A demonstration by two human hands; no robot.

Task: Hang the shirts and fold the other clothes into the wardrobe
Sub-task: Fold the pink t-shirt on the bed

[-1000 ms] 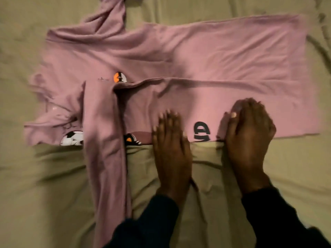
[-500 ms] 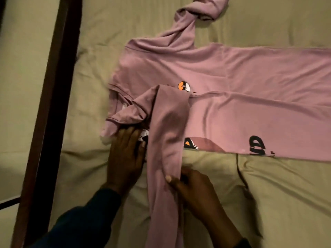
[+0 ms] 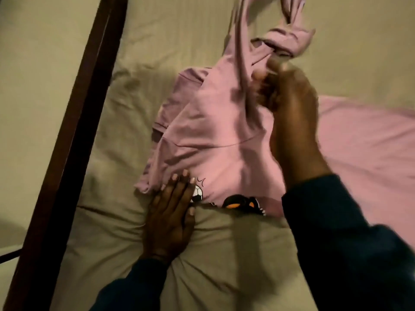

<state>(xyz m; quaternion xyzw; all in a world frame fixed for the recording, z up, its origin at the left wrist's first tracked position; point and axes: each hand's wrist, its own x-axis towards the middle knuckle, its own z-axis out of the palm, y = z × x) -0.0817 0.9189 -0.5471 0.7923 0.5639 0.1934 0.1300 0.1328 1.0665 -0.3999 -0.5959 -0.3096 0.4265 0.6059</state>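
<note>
A pink long-sleeved top with football prints lies on the beige bedsheet, its body running off to the right. My left hand lies flat with straight fingers, pressing the near shoulder edge of the top beside the printed football. My right hand is raised over the top, fingers curled round the pink sleeve, which is lifted and blurred toward the far side. Both arms wear dark blue sleeves.
A dark wooden bed rail runs diagonally down the left side. The sheet is wrinkled around my left wrist. More beige sheet stretches beyond the top at the far side.
My right hand has taken the sleeve that hung toward me and lifted it up and across the top, away from me. My left hand stays pressing the shoulder edge.
</note>
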